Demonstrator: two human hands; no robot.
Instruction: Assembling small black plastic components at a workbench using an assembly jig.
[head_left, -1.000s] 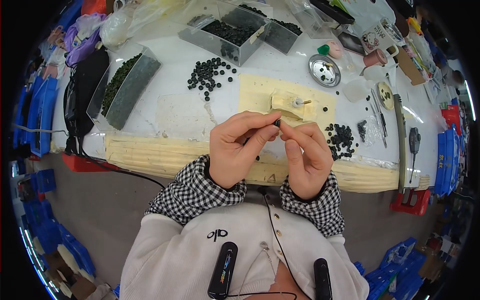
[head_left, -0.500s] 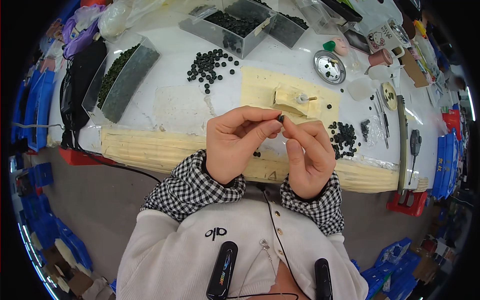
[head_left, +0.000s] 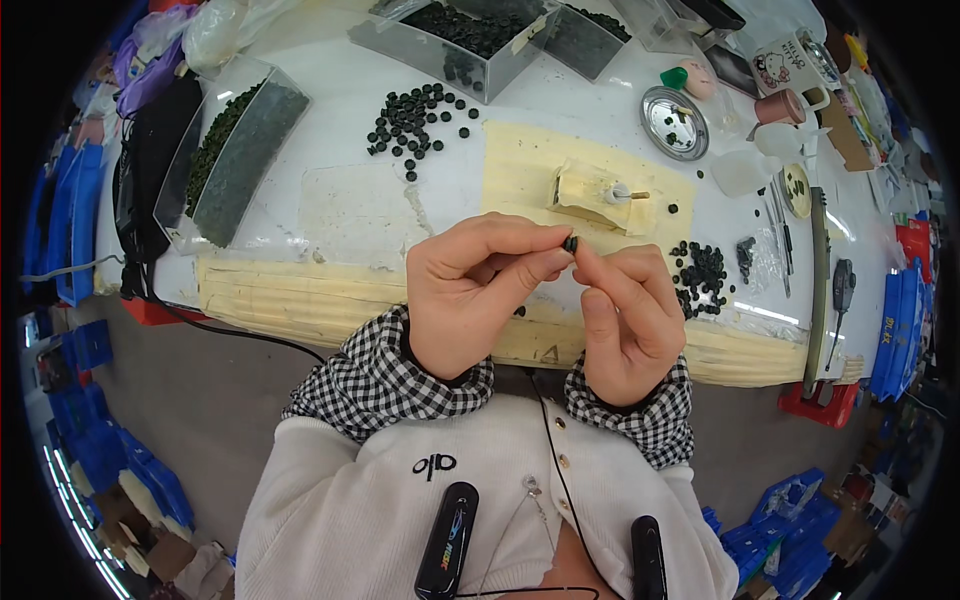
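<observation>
Between the thumb and index fingertip of my left hand point(head_left: 465, 290) is a small black round piece point(head_left: 570, 243), held on edge above the table's front part. From the right, the index fingertip of my right hand point(head_left: 632, 320) presses against the same piece. My right thumb stands apart from that fingertip, and the other right fingers are curled in. Just beyond the hands, a cream block point(head_left: 592, 196) with a white fitting and a brass-coloured pin lies on a yellow sheet point(head_left: 515, 165). Loose black pieces point(head_left: 703, 272) are heaped right of my right hand.
More black pieces point(head_left: 408, 122) are scattered at the back left. Clear bins point(head_left: 478, 72) of black pieces stand behind, and a bin of green bits point(head_left: 250, 160) sits left. A round metal dish point(head_left: 675, 122), tweezers point(head_left: 783, 235) and a screwdriver point(head_left: 842, 290) lie at the right.
The whole view has shifted slightly. Both hands still meet at the black piece, which now shows a little more between the fingertips.
</observation>
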